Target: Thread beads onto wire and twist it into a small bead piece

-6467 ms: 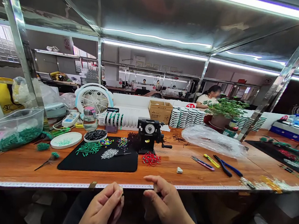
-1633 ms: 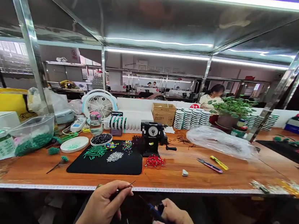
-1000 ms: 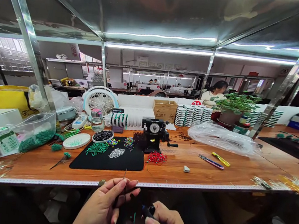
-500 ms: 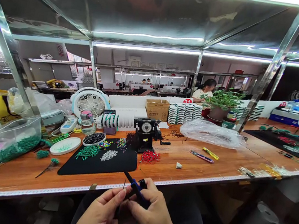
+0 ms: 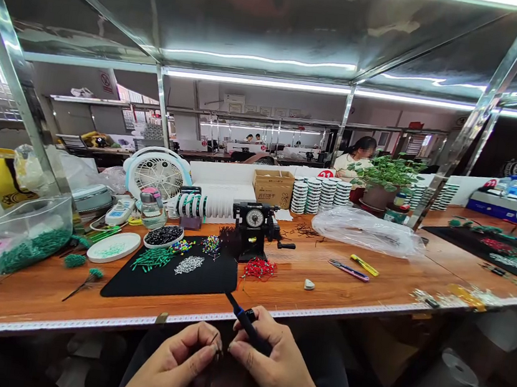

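My left hand (image 5: 181, 360) is closed in a pinch in front of the table edge, with a thin dark strand (image 5: 215, 337) at its fingertips, too small to name. A short gap away, my right hand (image 5: 273, 362) is wrapped round black-and-blue scissors (image 5: 245, 320); their blades point up and left, towards the black mat (image 5: 157, 289). Beyond the hands, that mat carries green tube-like pieces (image 5: 152, 259), small silvery pieces (image 5: 189, 265) and coloured beads (image 5: 210, 245). A heap of red strands (image 5: 259, 269) lies to its right.
A black hand-cranked device (image 5: 254, 230) stands behind the mat beside a row of spools (image 5: 204, 207). Two cutter knives (image 5: 348, 269) and a clear plastic bag (image 5: 367, 232) lie to the right. A white plate (image 5: 114, 247) and a fan (image 5: 157, 172) are at left. A person (image 5: 357, 155) sits across.
My left hand has moved apart from my right hand and slightly down. The scissors have turned, and their blades now look closed together.
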A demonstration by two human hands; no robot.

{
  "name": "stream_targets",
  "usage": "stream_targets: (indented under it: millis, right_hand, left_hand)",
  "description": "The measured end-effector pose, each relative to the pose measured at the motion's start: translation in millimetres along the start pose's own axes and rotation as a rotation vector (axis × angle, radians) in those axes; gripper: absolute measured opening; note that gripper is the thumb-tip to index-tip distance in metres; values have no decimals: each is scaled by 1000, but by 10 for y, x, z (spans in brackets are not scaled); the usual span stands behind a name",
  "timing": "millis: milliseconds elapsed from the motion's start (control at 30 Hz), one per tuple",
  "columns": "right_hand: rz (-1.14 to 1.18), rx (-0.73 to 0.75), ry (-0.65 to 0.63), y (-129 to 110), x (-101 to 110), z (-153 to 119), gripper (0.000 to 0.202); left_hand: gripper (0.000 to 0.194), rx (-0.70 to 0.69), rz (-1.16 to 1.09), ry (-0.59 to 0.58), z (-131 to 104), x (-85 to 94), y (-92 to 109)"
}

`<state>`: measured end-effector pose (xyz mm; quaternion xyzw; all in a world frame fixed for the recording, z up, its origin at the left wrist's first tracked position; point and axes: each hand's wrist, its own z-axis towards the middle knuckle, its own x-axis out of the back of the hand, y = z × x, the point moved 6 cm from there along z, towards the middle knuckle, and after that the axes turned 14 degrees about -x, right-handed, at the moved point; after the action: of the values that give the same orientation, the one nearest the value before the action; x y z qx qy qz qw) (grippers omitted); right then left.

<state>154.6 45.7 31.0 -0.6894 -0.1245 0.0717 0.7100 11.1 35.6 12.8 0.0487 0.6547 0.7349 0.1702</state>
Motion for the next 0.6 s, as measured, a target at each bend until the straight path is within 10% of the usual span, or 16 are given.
stream_targets:
  millis: [200,600]
  right_hand:
    - [23,41,16,-87,-59,-8,17]
    - [-11,81,-20,22,-36,-95,38]
  left_hand:
    - [20,-186,-2,40,-18,-35,144]
    - [24,-39,-245,287,-23,126,14]
